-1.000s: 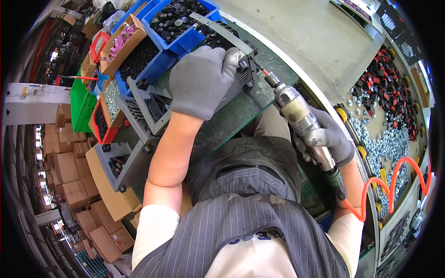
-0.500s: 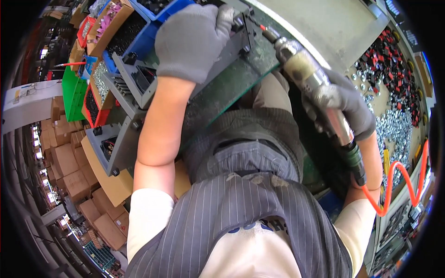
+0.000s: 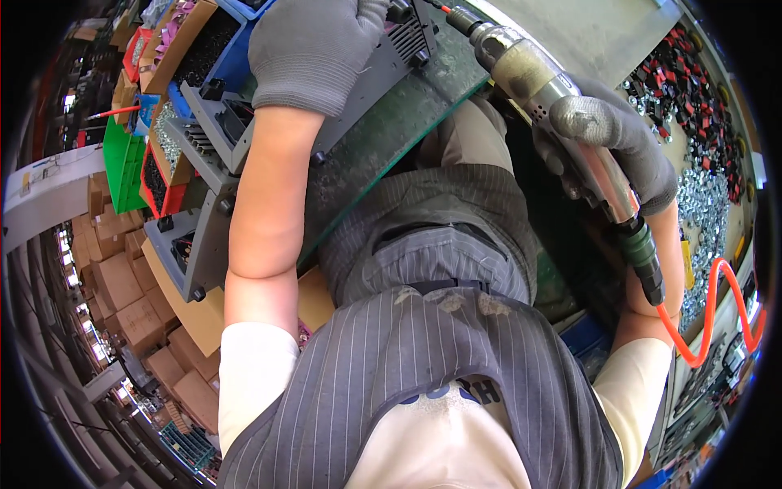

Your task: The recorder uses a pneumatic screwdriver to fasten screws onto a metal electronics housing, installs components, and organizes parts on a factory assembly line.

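My right hand (image 3: 615,143), in a grey glove, is wrapped round a metal air screwdriver (image 3: 529,77). Its bit points up and left toward a grey metal casing (image 3: 358,98) with vent slots, lying on the green bench. My left hand (image 3: 305,49), also gloved, rests over this casing at the top edge. Thumb and finger close beside a small black foot (image 3: 399,10) on its corner; the other fingertips are hidden or cut off. Another black foot (image 3: 419,59) sits on the casing's near edge. Whether the bit touches anything cannot be seen clearly.
More grey casings (image 3: 195,236) stand left of my forearm. Beyond them are a blue bin (image 3: 236,61), a red bin (image 3: 167,196) and a green crate (image 3: 122,163). Loose metal and red-black parts (image 3: 692,122) cover the right-hand surface. An orange coiled hose (image 3: 709,326) trails from the screwdriver.
The screwdriver's tip has moved up and left, closer to the casing's corner. The casing and my left hand appear higher in the picture, as the whole view has shifted.
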A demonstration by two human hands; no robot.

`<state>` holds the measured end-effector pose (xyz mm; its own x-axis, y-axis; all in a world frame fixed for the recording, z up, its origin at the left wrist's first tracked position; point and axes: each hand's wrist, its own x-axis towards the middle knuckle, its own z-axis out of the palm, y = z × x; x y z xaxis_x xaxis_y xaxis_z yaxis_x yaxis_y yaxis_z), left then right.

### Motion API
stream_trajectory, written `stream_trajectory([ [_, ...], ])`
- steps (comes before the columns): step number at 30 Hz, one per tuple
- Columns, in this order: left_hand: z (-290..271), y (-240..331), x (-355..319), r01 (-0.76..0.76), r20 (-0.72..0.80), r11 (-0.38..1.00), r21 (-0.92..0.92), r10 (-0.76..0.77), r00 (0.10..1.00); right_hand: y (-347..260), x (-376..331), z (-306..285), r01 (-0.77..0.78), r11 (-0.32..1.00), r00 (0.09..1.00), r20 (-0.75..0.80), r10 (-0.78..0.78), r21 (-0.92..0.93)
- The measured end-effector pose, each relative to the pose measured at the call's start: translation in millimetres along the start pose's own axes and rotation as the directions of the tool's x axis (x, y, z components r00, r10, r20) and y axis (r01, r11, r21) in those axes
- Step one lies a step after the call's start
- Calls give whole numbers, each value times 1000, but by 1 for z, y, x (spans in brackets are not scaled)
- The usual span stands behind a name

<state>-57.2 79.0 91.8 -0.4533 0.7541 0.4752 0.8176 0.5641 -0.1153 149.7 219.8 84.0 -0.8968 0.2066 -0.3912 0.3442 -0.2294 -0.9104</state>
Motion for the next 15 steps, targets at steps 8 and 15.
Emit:
stream_trajectory([
  [8,-2,-1,0,-26,-1,999,-32,26,1000,-3,2,6,66,997,998,23,-66,-37],
  [15,-3,1,4,-15,4,999,-34,15,1000,-7,7,-4,22,998,998,62,-18,-67],
])
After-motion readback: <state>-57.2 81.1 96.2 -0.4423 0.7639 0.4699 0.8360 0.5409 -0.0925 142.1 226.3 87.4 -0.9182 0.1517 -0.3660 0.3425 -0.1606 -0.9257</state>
